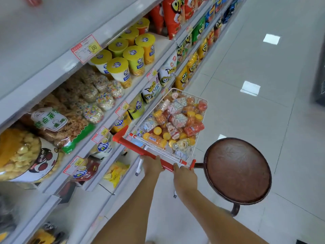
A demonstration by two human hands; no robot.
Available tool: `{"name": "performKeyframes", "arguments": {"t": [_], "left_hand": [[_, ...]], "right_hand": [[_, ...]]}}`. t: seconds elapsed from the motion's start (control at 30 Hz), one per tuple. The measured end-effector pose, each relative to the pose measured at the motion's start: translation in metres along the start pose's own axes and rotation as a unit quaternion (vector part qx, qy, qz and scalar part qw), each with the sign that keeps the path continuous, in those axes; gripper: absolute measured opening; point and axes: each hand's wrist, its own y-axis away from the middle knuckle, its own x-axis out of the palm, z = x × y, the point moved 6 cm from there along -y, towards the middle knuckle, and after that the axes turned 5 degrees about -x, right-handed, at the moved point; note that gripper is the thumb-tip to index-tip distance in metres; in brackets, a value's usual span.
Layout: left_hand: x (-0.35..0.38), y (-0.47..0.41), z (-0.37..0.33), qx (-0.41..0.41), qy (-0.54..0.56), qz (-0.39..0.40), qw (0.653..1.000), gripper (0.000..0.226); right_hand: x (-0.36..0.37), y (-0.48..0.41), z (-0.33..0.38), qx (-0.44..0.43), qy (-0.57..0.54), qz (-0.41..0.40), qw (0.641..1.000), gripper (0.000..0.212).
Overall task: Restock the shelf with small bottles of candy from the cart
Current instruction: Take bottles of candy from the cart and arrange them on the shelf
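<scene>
Along the left, tiered shelf (44,74) crowded with snack bags, yellow-lidded cups and price tags. Bare white board on the top tier, likely the spot to fill, though not certain.

Just beside its lower lips, small wire cart (202,106), close to the shelf; touching or not, cannot tell. Long axis running from the red handle (139,147) near the body up and away, nose pointing down the aisle, roughly parallel to the shelf front.

Heaped inside, small bottles of candy (175,120): orange, pink and pale, many with yellow caps. All lying jumbled on their sides, necks pointing every way, no shared direction.

On the handle, left hand (151,164) wrapped round the bar about mid-length, right hand (184,176) wrapped round it near the right end. Neither holding a bottle.

To the right, round brown stool (237,171), rim right against the cart's handle post.

Judged step: bringing the cart into place, stocking not yet begun. Next move, probably: freeing one hand, reaching forward into the heap, taking one bottle by its body, turning it cap-up and standing it on the shelf.
</scene>
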Motion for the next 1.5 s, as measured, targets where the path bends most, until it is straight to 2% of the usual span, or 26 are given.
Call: {"name": "performKeyframes", "arguments": {"t": [0.17, 0.3, 0.43, 0.53, 0.8, 1.03, 1.1, 1.2, 1.3, 1.5], "left_hand": [[0.023, -0.007, -0.025, 0.012, 0.055, -0.022, 0.998, 0.032], [0.039, -0.01, -0.044, 0.021, 0.042, -0.028, 0.998, 0.031], [0.047, -0.01, -0.062, 0.022, -0.027, -0.07, 0.997, 0.03], [0.052, -0.016, -0.073, 0.014, -0.039, -0.072, 0.997, 0.029], [0.066, -0.03, -0.101, 0.0, -0.13, -0.068, 0.989, 0.019], [0.075, -0.044, -0.127, -0.025, -0.228, -0.007, 0.973, 0.027], [0.078, -0.048, -0.132, -0.036, -0.248, 0.01, 0.968, 0.033], [0.08, -0.048, -0.135, -0.056, -0.258, 0.019, 0.964, 0.026], [0.081, -0.047, -0.136, -0.072, -0.283, 0.026, 0.956, 0.03], [0.08, -0.045, -0.146, -0.084, -0.336, 0.034, 0.937, 0.032]], "right_hand": [[-0.027, -0.026, -0.039, -0.081, -0.013, 0.048, 0.995, 0.044], [-0.055, -0.048, -0.072, -0.148, -0.059, 0.058, 0.985, 0.019], [-0.098, -0.086, -0.117, -0.108, -0.102, -0.008, 0.989, 0.027], [-0.121, -0.116, -0.138, -0.088, -0.104, -0.029, 0.99, 0.026], [-0.148, -0.157, -0.111, -0.138, -0.089, 0.035, 0.986, 0.022], [-0.168, -0.185, -0.084, -0.131, -0.054, 0.092, 0.986, 0.024], [-0.178, -0.196, -0.081, -0.122, -0.054, 0.091, 0.987, 0.024], [-0.19, -0.207, -0.08, -0.119, -0.045, 0.083, 0.988, 0.023], [-0.2, -0.212, -0.077, -0.125, -0.019, 0.085, 0.988, 0.025], [-0.218, -0.227, -0.066, -0.166, 0.032, 0.09, 0.982, 0.033]]}}
